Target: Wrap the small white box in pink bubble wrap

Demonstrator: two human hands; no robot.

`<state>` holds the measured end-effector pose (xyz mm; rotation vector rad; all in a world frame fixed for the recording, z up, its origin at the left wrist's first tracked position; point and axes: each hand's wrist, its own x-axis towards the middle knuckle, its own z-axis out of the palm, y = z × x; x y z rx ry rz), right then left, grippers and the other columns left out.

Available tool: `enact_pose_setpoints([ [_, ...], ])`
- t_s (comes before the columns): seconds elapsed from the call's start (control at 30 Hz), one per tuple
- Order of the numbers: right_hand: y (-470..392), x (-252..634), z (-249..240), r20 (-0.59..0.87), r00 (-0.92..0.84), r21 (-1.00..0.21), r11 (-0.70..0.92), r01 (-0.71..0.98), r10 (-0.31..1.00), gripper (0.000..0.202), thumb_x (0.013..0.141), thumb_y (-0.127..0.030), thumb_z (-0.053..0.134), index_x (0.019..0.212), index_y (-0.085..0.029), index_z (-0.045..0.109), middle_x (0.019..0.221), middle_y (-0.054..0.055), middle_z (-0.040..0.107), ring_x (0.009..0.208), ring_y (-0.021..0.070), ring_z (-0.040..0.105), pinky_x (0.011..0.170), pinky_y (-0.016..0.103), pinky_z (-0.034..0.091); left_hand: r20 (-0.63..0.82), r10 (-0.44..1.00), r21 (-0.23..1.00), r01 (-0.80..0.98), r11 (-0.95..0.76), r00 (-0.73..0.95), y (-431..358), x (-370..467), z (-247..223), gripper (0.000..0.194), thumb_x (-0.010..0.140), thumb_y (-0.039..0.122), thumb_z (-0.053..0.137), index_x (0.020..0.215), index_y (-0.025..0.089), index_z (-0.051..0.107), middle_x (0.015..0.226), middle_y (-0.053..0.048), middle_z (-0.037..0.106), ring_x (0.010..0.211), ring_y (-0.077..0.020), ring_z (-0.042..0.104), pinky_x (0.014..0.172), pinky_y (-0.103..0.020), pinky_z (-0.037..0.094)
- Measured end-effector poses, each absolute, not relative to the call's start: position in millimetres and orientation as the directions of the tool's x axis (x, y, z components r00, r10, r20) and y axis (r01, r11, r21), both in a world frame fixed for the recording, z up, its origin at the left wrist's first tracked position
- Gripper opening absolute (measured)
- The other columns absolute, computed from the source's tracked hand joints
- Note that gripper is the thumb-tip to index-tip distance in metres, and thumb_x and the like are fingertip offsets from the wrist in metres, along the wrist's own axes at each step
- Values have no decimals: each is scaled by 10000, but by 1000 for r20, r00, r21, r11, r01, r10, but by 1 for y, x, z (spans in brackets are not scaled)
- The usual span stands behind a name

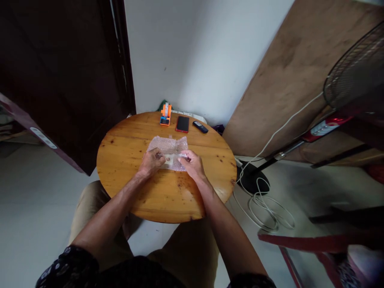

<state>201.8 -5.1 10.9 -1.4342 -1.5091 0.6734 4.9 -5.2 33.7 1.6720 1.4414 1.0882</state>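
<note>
A sheet of clear bubble wrap (168, 145) lies on the round wooden table (120, 160) before me. Its near part is folded over something pale and flat whose kind I cannot make out. My left hand (152, 161) has its fingers closed on the left side of the bubble wrap. On the right side, my right hand (192, 162) pinches the wrap between thumb and fingers. Both hands rest low over the tabletop, a short gap apart.
Along the table's far side are an orange and blue tape dispenser (165, 115), a dark phone-like device with red edges (182, 124) and a small dark handset (200, 127). A standing fan (324, 128) and a coiled white cable (270, 208) are at right.
</note>
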Motion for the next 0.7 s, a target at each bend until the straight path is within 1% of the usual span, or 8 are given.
enact_pose_setpoints([
  [0.1,-8,202,13,281,124,-775,149,614,952,318,758,-375,658,1030,-215,700,744,-10,679,673,177,597,659,297,467,146,989,893,425,-148,37,-4,5,31,127,682,260,545,699,169,632,623,11,615,563,-111,471,536,-220,333],
  [0.13,-10,202,15,326,118,-718,165,676,938,316,777,-356,650,1055,-213,697,791,7,697,720,192,617,701,315,476,148,988,890,431,-148,33,-4,6,31,127,683,261,547,701,169,633,626,11,613,568,-113,477,538,-220,335],
  [0.2,-17,201,22,479,68,-549,238,801,875,305,826,-313,623,1101,-202,694,924,56,724,866,229,639,811,361,467,152,988,882,448,-147,25,-5,6,31,125,686,260,551,701,169,633,629,13,608,581,-114,490,549,-219,344],
  [0.3,-32,193,35,680,-104,-252,365,896,726,261,925,-275,535,1112,-212,705,1122,105,711,1051,260,600,909,403,402,161,987,867,474,-152,22,-5,5,33,124,685,263,557,706,168,635,633,16,604,601,-117,503,573,-220,362],
  [0.4,-43,180,39,682,-331,-65,505,861,652,245,959,-273,506,1088,-220,708,1183,88,702,1090,253,575,942,413,362,184,982,851,495,-176,32,-4,5,33,124,681,271,570,711,166,629,622,26,582,612,-118,495,588,-220,370],
  [0.5,-44,170,35,592,-459,-21,581,813,663,254,950,-305,537,1108,-174,688,1207,107,694,1079,261,568,988,430,342,202,979,843,502,-193,37,-1,4,31,110,682,274,577,690,168,603,606,38,546,616,-115,477,591,-216,373],
  [0.6,-41,167,29,515,-468,-45,569,821,718,278,947,-310,543,1147,-161,666,1247,123,674,1060,262,566,1015,440,334,205,978,833,516,-200,47,1,2,32,109,686,277,589,676,169,600,597,42,536,614,-113,471,590,-217,372],
  [0.7,-41,166,27,504,-443,-62,542,838,742,305,948,-324,541,1194,-179,648,1279,119,663,1155,279,534,1072,467,291,203,975,818,531,-219,89,3,-1,36,129,696,295,615,699,167,630,627,35,579,634,-117,502,601,-218,387],
])
